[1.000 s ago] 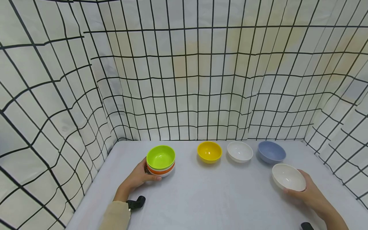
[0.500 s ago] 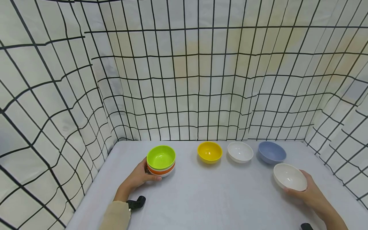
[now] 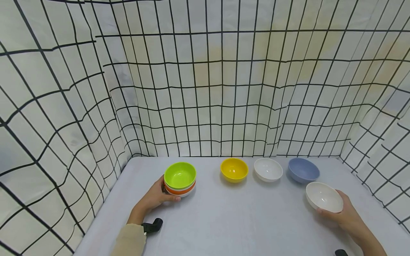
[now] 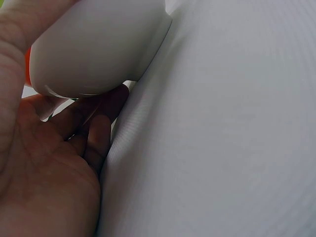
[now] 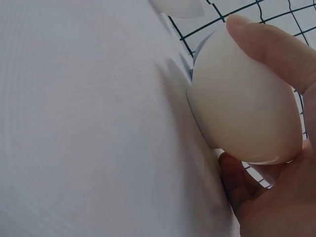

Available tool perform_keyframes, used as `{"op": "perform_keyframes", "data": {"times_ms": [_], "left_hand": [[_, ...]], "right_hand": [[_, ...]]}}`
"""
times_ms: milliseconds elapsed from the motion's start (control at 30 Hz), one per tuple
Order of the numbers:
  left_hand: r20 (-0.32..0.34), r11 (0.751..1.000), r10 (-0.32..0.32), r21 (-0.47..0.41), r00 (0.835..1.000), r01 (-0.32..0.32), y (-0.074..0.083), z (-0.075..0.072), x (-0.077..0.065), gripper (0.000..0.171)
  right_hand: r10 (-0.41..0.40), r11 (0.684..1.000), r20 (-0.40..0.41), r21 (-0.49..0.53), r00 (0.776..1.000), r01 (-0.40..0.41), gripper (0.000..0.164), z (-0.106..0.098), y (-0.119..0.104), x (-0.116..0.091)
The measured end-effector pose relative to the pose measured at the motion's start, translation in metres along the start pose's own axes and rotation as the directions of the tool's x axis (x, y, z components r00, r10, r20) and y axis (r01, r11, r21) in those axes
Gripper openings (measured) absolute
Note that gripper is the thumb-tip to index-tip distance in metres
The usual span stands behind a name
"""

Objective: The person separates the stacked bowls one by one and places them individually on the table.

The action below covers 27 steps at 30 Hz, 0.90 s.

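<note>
On the left of the table, my left hand (image 3: 155, 195) grips a stack of nested bowls from its left and near side. A green bowl (image 3: 180, 176) is on top, an orange bowl (image 3: 180, 192) shows as a band below it, and a white bowl (image 4: 98, 49) forms the bottom. In the left wrist view the thumb lies across the white bowl's side, with other fingers around behind it. At the right, my right hand (image 3: 344, 215) holds a cream-white bowl (image 3: 324, 197) by its right side. Its foot is at the cloth in the right wrist view, and the thumb presses its outer wall (image 5: 242, 98).
Along the back stand a yellow bowl (image 3: 234, 170), a white bowl (image 3: 268, 170) and a blue bowl (image 3: 303, 170), the blue one just behind the held cream-white bowl. White cloth covers the table (image 3: 230, 220). A black grid net (image 3: 205, 106) over white sheeting encloses the back and sides.
The cream-white bowl in my right hand has shifted very slightly to the right. My left hand and its bowl stack look unchanged.
</note>
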State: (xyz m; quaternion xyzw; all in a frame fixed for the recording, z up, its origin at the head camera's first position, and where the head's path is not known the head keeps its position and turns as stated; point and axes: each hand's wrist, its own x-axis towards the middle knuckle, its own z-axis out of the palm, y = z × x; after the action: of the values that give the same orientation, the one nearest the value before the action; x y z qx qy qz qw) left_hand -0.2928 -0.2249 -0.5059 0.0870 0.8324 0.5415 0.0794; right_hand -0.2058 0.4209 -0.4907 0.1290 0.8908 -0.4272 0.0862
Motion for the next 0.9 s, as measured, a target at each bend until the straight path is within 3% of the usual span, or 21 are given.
{"op": "perform_keyframes", "data": {"times_ms": [900], "left_hand": [[0.004,1.0,0.023,-0.017,1.0,-0.023,-0.0007,-0.0001,0.0011,0.112]], "right_hand": [[0.025,0.999,-0.038,0.036,0.999,-0.023,0.128,0.0045,-0.0079,0.0]]}}
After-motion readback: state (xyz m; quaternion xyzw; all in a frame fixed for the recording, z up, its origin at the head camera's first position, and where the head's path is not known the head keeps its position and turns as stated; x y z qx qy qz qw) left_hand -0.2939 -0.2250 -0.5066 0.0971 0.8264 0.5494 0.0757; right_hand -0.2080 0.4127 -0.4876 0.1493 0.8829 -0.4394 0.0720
